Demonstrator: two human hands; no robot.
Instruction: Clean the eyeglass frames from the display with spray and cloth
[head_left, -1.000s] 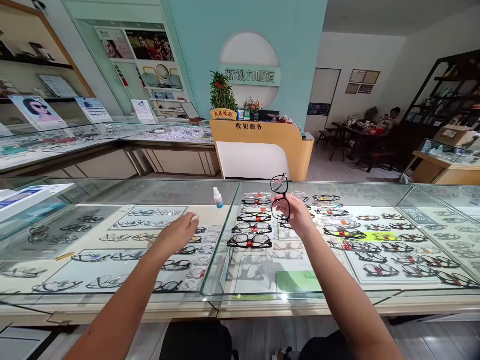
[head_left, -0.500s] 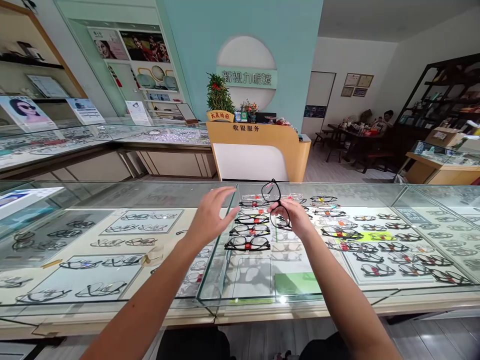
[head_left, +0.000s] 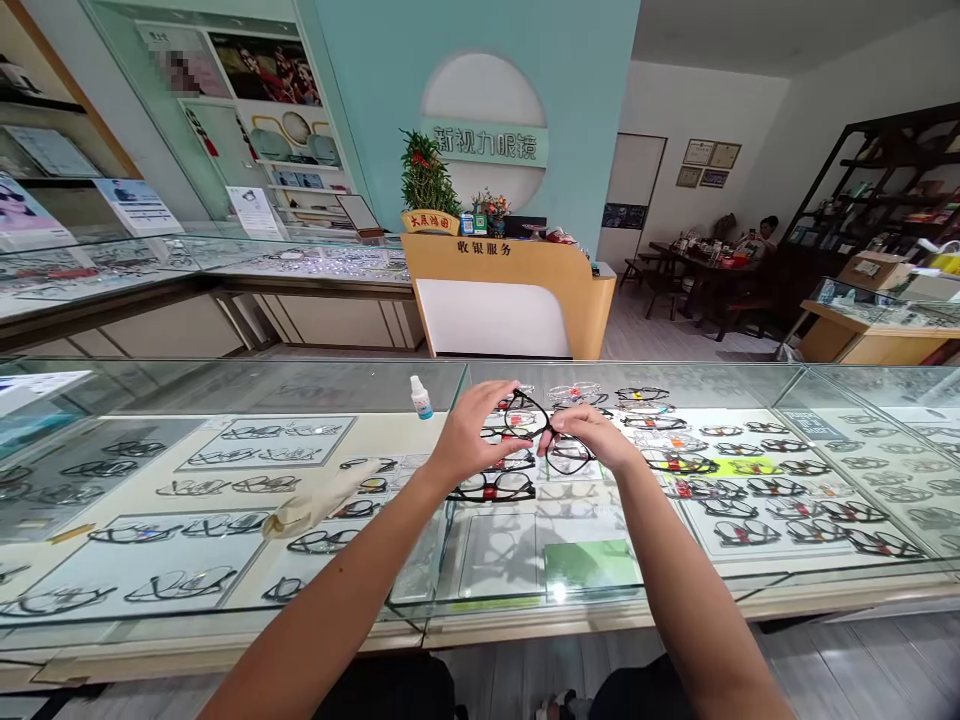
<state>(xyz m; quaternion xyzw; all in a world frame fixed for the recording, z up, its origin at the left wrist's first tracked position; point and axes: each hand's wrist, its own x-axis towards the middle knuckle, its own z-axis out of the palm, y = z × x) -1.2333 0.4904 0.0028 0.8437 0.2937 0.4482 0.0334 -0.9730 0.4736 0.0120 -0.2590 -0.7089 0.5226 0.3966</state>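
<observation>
Black-rimmed eyeglasses (head_left: 517,397) are held tilted above the glass counter, their left lens higher than the right. My right hand (head_left: 596,437) pinches them near the bridge. My left hand (head_left: 476,430) reaches round the left rim, its fingertips at the upper corner and its thumb by the lower edge. Under the hands, several other framed glasses (head_left: 495,488) with red tags lie in rows inside the display case. A small white bottle with a blue label (head_left: 421,399) stands on the counter, left of my left hand. A beige cloth (head_left: 311,503) lies crumpled farther left.
The glass display counter (head_left: 439,590) spans the view from side to side. Glasses on trays (head_left: 750,530) fill its right part. Beyond it stand a wooden cashier desk (head_left: 499,262) with a plant (head_left: 429,180) and, at far right, a seated person (head_left: 763,235).
My left hand has moved right to the glasses' left rim. The glasses have come lower and turned flatter in my right hand. The white bottle, formerly hidden, now shows.
</observation>
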